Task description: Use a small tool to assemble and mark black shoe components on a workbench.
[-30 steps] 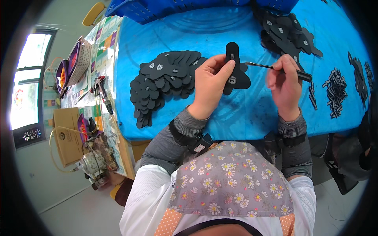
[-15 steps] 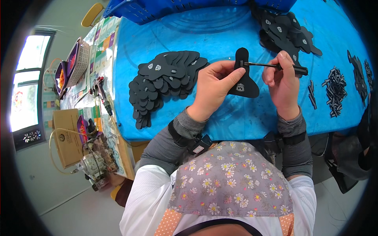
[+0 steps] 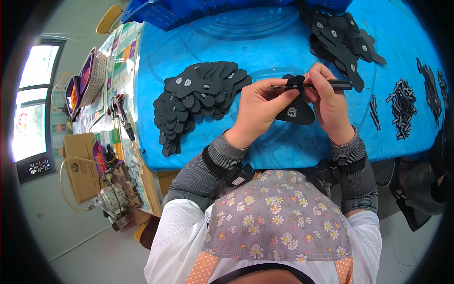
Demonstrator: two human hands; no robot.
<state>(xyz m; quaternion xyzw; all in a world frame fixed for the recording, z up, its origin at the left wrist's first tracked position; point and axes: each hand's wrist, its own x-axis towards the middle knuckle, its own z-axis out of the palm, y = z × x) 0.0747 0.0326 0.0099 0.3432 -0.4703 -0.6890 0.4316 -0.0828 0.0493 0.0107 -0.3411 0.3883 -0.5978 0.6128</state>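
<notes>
A black, soft-looking flat piece [image 3: 299, 113] with a wide end and a light printed mark hangs between my hands. My left hand [image 3: 257, 106] pinches it at its narrow part, thumb in front. My right hand [image 3: 329, 104] is closed around the black handle of a thin-shafted metal tool [image 3: 341, 84], its fingertips close against the piece's right side. The shaft lies crosswise at the narrow part, which looks folded about it beside a small striped tag [image 3: 295, 85]. The tool's tip comes out by my left fingers. Whether it passes through the piece, I cannot tell.
To the left lies a fanned heap of similar black pieces [image 3: 203, 87]; another heap [image 3: 338, 40] is at far right. Small striped strips [image 3: 403, 109] are piled at right on the blue table cover [image 3: 269, 52]. A blue crate [image 3: 189, 12] stands along the far edge.
The tool has moved left, its tip now beyond the piece near my left fingers. My right hand has closed in on the piece, whose narrow end, upright before, now looks folded.
</notes>
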